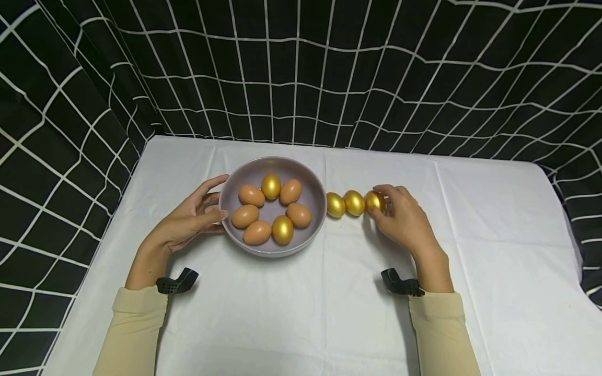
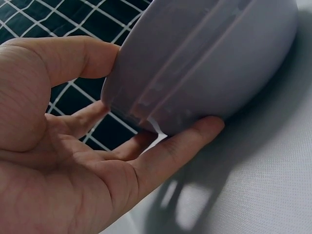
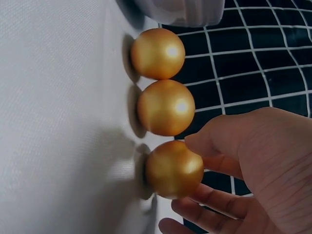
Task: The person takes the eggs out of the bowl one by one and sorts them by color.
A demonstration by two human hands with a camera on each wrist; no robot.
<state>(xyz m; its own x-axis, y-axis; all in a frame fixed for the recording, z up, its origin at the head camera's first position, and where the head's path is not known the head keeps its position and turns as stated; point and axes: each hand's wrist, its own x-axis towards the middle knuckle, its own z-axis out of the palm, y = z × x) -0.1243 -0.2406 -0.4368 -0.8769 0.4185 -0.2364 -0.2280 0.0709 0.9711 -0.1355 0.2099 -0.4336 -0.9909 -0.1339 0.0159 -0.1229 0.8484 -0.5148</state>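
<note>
A grey bowl (image 1: 317, 184) stands on the white cloth and holds several brown eggs (image 1: 251, 195) and two gold eggs (image 1: 270, 186). My left hand (image 1: 204, 211) holds the bowl's left side. In the left wrist view its thumb (image 2: 87, 58) lies on the bowl's wall (image 2: 204, 63) and a finger (image 2: 185, 141) under it. Three gold eggs lie in a row right of the bowl. My right hand (image 1: 397, 214) pinches the rightmost gold egg (image 1: 374, 201). In the right wrist view this egg (image 3: 170, 168) sits between thumb and fingers (image 3: 209, 200).
The white cloth (image 1: 494, 250) covers the table; a black curtain with a white grid (image 1: 301, 73) hangs close on the left, back and right. The other two gold eggs of the row (image 1: 336, 204) (image 1: 354, 202) touch each other beside the bowl.
</note>
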